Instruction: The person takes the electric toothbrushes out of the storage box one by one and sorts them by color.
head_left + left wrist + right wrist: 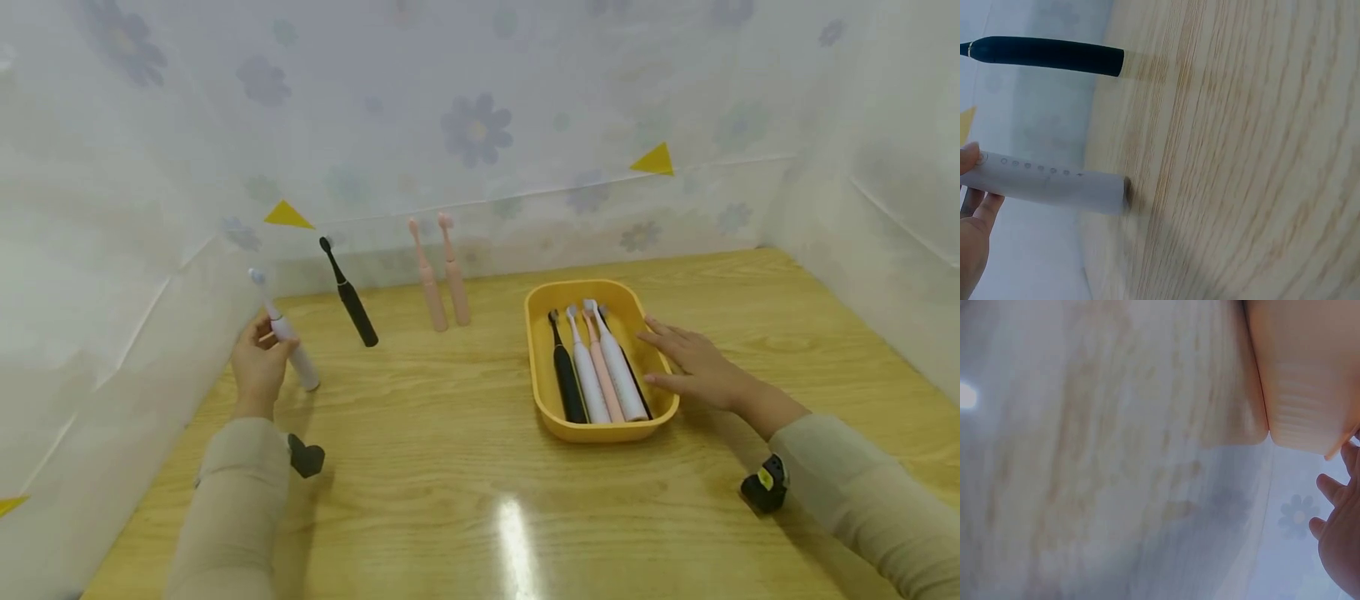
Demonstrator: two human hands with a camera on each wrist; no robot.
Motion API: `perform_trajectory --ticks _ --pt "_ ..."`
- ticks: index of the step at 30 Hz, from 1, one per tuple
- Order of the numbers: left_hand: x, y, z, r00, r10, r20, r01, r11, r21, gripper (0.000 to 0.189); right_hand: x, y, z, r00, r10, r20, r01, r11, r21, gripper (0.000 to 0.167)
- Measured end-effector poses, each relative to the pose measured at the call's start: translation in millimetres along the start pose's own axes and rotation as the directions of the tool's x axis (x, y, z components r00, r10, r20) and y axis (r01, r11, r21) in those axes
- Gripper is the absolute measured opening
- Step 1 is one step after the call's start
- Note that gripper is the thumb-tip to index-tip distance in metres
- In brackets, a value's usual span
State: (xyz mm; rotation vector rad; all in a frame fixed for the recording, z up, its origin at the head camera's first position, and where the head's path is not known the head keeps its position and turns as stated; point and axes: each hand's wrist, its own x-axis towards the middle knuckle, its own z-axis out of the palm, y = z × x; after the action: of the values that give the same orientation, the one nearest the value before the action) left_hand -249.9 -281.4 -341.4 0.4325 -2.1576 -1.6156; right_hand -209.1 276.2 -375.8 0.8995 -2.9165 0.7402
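My left hand (258,362) pinches a pale white electric toothbrush (302,367) by the upper part of its handle, brush head up. In the left wrist view a column of small marks runs along the white handle (1054,184), whose base is close to the tabletop. My right hand (697,367) has its fingers spread at the right rim of a yellow plastic tray (600,432). Inside it lie a black toothbrush (567,387), two white ones, a pink one (606,375) and a dark one mostly hidden beneath a white one.
A black electric toothbrush (356,312) stands upright right of my left hand. Two pink toothbrushes (432,300) stand side by side farther back. The wooden table (420,467) is bordered by flowered white sheeting (375,158) at the back and sides.
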Motion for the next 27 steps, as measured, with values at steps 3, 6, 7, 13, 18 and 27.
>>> perform_trajectory --ticks 3,6,7,13,18,27 --pt "0.5 -1.1 -1.5 1.0 -0.018 -0.009 0.018 1.0 -0.02 0.052 -0.8 1 1 1.0 0.003 0.0 -0.003 1.0 0.007 0.061" --pt "1.8 -2.2 -2.6 0.999 -0.034 -0.018 0.033 0.999 -0.032 0.051 -0.9 1 2 1.0 0.005 0.0 -0.005 1.0 0.012 0.061" --pt "2.6 -2.8 -2.8 0.999 -0.038 -0.018 0.038 0.999 -0.035 0.05 -0.8 1 2 1.0 0.004 -0.001 -0.004 1.0 0.013 0.061" --pt "9.2 -6.9 -4.6 0.999 -0.019 -0.044 0.018 0.999 -0.027 0.05 -0.5 0 2 1.0 0.006 -0.002 -0.005 1.0 0.021 0.061" --pt "12.3 -9.0 -9.3 0.996 -0.046 -0.07 0.038 0.992 -0.117 0.055 0.0 -1 1 1.0 0.001 -0.006 -0.001 1.0 0.026 0.06" --pt "11.2 -10.8 -11.3 0.998 -0.041 -0.056 0.031 0.986 -0.167 0.058 0.7 -1 0 1.0 -0.011 -0.017 0.012 0.999 0.031 0.059"
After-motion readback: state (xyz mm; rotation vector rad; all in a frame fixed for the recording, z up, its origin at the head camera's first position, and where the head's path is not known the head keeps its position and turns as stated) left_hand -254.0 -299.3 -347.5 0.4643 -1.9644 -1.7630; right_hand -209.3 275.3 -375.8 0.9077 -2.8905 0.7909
